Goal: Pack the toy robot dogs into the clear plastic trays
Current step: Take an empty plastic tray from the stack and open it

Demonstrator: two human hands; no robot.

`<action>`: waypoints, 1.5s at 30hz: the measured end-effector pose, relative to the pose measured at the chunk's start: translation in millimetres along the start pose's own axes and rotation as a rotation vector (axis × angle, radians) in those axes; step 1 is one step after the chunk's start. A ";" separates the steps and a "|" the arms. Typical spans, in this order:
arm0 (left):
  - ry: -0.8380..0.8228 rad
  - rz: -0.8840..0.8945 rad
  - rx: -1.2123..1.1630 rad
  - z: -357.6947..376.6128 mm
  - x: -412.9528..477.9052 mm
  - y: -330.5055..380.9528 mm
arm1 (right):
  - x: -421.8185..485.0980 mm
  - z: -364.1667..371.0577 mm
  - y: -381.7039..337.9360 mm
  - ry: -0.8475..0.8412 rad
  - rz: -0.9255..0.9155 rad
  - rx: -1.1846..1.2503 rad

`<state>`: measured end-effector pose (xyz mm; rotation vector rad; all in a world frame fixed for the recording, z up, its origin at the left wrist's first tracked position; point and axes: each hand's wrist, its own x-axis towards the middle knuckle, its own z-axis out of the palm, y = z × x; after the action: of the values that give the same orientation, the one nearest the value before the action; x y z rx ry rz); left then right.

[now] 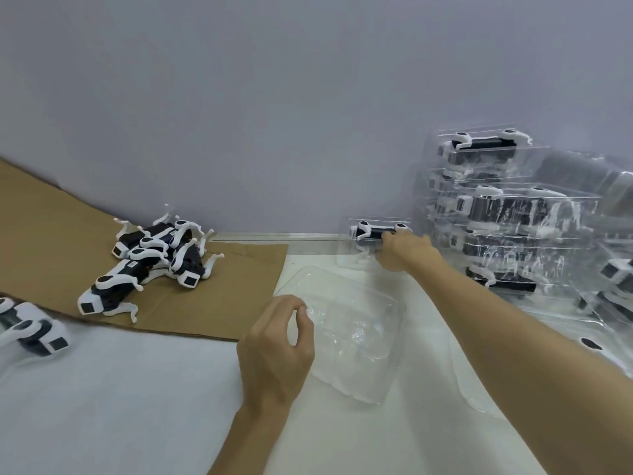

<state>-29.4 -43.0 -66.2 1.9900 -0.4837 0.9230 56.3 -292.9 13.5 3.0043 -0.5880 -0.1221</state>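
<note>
**One tray filled and parked, the next lies waiting**

The right hand (400,250) is stretched out past the far side of the empty tray (356,337). It holds a packed tray (375,250) stood on edge against the wall (274,114), fingers laid over the black-and-white dog inside. The left hand (274,341) sits at the empty tray's near-left rim, fingers curled, thumb and forefinger close together. Whether it pinches the clear plastic or nothing at all, I cannot tell.

To the right of the empty tray rises the stack of packed trays (496,207), so plenty of the job looks done. To its left, well apart on the cardboard (222,289), lie the loose dogs (154,258) in a tangled heap, with one more (34,330) nearer and further left.

My read is that this is the hand-over between units: the finished tray is being set aside and the empty one is next to be filled.

The next move calls for the right hand to let go of the packed tray and for one hand to reach left to the heap. It must lift a single dog free of the interlocked white legs, turn it to match the moulded hollow, and seat it while the other hand steadies the light, slippery tray.
</note>
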 end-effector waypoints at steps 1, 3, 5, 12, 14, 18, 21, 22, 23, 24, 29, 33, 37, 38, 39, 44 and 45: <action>-0.001 0.006 -0.024 -0.2 0.3 -0.5 | -3.7 -3.5 -0.5 0.025 -0.015 0.048; 0.031 -0.048 -0.039 -1.2 1.6 -1.2 | -18.8 -11.5 -4.6 0.191 -0.057 0.261; 0.071 -0.133 -0.022 -2.6 4.3 -2.8 | -49.6 -14.7 -10.1 0.334 -0.106 0.579; -0.182 -0.274 -0.096 1.6 4.3 -5.7 | -184.2 66.4 -18.5 0.310 -0.176 0.955; -0.158 -0.272 -0.167 -0.5 4.8 -5.0 | -188.2 77.5 -23.3 0.266 -0.137 1.143; -0.093 -0.417 -0.361 -7.7 6.5 -4.2 | -190.2 87.6 -21.4 0.213 -0.115 1.497; -0.145 -0.794 -0.820 -16.0 18.2 -4.6 | -184.8 91.3 -8.1 0.078 -0.272 1.503; -0.166 -0.882 -0.948 -20.5 22.7 -7.9 | -183.1 89.3 -2.4 0.038 -0.324 1.444; -0.184 -0.902 -1.007 -25.1 26.1 -12.9 | -181.5 87.1 2.8 0.003 -0.355 1.375; -0.210 -0.882 -1.002 -29.5 28.4 -16.9 | -180.9 85.8 6.6 -0.018 -0.360 1.326; -0.056 -0.769 -0.842 -37.9 28.4 -33.9 | -183.3 89.7 -1.9 0.611 -0.135 1.165; 0.083 -0.797 -0.774 -40.5 29.4 -43.9 | -188.4 85.3 -5.2 0.790 -0.058 1.111; 0.010 -0.770 -0.713 -34.2 27.7 -36.7 | -196.1 82.6 -12.2 0.683 -0.083 1.193; -0.025 -0.753 -0.698 -32.5 26.5 -34.0 | -196.3 82.6 -13.1 0.663 -0.083 1.192; -0.066 -0.729 -0.680 -31.2 25.2 -31.3 | -196.5 82.7 -13.3 0.638 -0.083 1.188; -0.363 -0.564 -0.618 -25.9 18.9 -19.6 | -194.9 85.0 -13.1 0.463 -0.103 1.071; -0.374 -0.517 -0.575 -25.5 16.7 -16.6 | -194.7 85.2 -13.8 0.455 -0.106 1.048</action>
<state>-19.0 -12.3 -53.6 1.6228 -0.3562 0.0661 -126.3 -211.6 -60.2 3.7761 -0.5402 1.1877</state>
